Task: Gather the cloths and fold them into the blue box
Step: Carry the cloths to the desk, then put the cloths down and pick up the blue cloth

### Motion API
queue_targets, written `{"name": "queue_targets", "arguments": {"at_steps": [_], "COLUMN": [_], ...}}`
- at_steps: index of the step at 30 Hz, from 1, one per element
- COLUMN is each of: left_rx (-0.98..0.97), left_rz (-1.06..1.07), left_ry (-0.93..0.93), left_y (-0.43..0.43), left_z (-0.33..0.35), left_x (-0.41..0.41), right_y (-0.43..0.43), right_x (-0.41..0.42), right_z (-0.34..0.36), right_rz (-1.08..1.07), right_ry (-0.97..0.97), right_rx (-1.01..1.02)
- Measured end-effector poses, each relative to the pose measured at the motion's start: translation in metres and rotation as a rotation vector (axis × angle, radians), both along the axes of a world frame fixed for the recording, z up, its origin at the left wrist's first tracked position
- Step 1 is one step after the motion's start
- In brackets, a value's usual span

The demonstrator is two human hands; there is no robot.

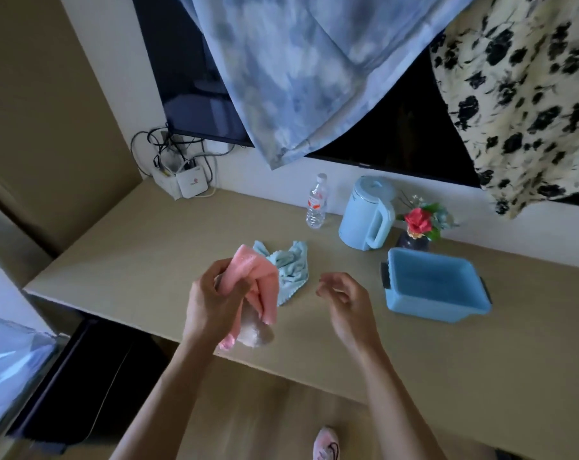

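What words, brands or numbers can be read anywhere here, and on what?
Nothing reads clearly.
Water bottle: red label, print too blurred.
White box by the cables: red logo, too small.
Screen, lower edge: tiny pale mark, unreadable.
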State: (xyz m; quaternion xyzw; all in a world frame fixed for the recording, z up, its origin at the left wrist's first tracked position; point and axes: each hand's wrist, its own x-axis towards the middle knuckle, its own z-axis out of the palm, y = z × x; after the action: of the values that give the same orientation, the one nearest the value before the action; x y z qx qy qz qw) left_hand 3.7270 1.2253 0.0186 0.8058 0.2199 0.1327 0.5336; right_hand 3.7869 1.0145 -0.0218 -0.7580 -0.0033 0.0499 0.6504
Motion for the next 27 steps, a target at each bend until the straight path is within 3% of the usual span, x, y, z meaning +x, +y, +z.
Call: {"name": "queue_targets", "arguments": {"at_steps": [10,15,22,25,27], "left_rx": [0.254,0.424,0.49,0.629,0.758], "left_rz": [0.082,0.011,-0.151,-0.18,-0.197], "left_ry": [0.124,0.262,0.501,0.574,0.525], "left_y": [0.058,0.103,0.131,0.124,0.112], "left_z": [-0.042,-0.093,-0.171,-0.191,-0.197], "left_x": [0.114,0.163,0.202,0.215,0.225], "right_y": [0.006,0.024,0.038,0.033,0.03], "right_x": [0.098,0.118,0.132,0.136,0.137], "right_z": [-0.027,-0.048,-0.069,-0.073,-0.075], "right_rz": [0.125,0.112,0.098,0.056,0.019], "right_ry": [0.078,0.134,0.202,0.213,0.233], "right_rx": [-0.01,-0.023,-0.102,-0.117,-0.136]}}
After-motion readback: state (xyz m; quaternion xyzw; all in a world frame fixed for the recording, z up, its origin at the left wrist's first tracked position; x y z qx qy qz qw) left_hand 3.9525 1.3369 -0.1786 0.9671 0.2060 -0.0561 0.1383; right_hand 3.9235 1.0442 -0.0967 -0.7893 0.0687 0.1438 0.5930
